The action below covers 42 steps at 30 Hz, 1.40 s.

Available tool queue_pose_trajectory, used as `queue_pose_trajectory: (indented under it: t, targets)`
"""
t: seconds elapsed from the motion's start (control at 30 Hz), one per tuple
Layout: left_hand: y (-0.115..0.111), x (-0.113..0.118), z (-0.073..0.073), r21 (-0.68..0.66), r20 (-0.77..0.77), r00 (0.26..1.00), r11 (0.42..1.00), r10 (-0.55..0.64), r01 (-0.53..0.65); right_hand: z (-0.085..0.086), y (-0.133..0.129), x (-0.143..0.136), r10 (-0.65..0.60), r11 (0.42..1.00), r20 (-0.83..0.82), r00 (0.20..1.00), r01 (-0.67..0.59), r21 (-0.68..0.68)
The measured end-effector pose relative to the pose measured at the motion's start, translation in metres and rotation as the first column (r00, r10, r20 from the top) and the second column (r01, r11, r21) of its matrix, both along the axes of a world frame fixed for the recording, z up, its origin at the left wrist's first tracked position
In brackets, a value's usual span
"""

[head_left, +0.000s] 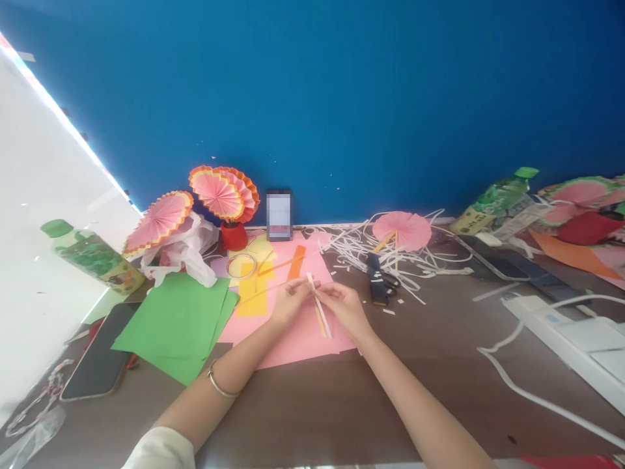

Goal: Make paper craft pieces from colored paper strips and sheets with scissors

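My left hand (291, 301) and my right hand (346, 309) meet over a pink paper sheet (293, 348). Between their pinched fingertips is a narrow white paper strip (323, 319), slanting down to the right. A thin yellowish strip (319, 318) shows close beside it; whether it is also held I cannot tell. Left of my hands lie yellow paper pieces (251, 303), an orange paper piece (296, 262) and a roll of tape (241, 266). Black-handled scissors (378, 290) lie to the right, near a round pleated pink paper fan (410, 232).
Green paper sheets (170, 319) and a dark phone (100, 358) lie left. A bottle (92, 254) leans there. Pleated paper flowers (219, 195) and an upright phone (279, 218) stand near the blue wall. White paper strips (351, 251) are heaped behind. A power strip (561, 339) lies right.
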State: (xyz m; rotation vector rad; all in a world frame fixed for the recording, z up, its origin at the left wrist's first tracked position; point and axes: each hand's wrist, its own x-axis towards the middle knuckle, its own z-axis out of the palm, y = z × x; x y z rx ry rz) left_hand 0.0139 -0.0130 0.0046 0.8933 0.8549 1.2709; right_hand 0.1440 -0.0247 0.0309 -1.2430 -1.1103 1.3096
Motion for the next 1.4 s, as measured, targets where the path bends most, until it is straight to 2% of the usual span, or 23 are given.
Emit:
queue_pose_trajectory:
  t: [0.23,0.47,0.6,0.83,0.97,1.07,1.2,1.4]
  targets:
    - [-0.007,0.001,0.010,0.062,0.009,1.000,0.998,-0.027,0.026,-0.004,0.002,0.003,0.009,0.994,-0.224,0.975,-0.033,-0.102]
    - [-0.006,0.002,0.009,0.126,0.046,0.998,0.992,-0.040,0.034,-0.003,0.004,0.007,0.053,0.979,-0.401,0.915,-0.127,-0.159]
    - [-0.006,0.001,0.009,0.175,-0.041,0.999,0.984,-0.023,0.030,-0.003,0.004,0.006,0.028,0.980,-0.411,0.911,-0.106,-0.169]
    - [-0.004,-0.002,0.007,0.184,-0.236,0.971,0.980,-0.034,0.079,-0.006,0.006,0.008,0.015,0.981,-0.365,0.931,-0.085,-0.177]
    - [-0.002,-0.003,0.004,0.204,-0.271,0.962,0.975,-0.026,0.084,-0.007,0.009,0.012,0.030,0.985,-0.335,0.942,-0.085,-0.150]
    - [0.000,-0.004,-0.002,0.244,-0.306,0.952,0.968,0.014,0.064,-0.005,0.008,0.013,0.029,0.987,-0.320,0.947,-0.078,-0.142]
    - [0.000,-0.005,-0.009,0.361,-0.404,0.910,0.930,0.093,0.066,-0.001,0.006,0.012,0.038,0.980,-0.336,0.941,-0.100,-0.171]
    - [-0.003,-0.005,-0.011,0.426,-0.487,0.857,0.903,0.168,0.065,-0.001,0.006,0.011,0.019,0.965,-0.357,0.934,-0.110,-0.237]
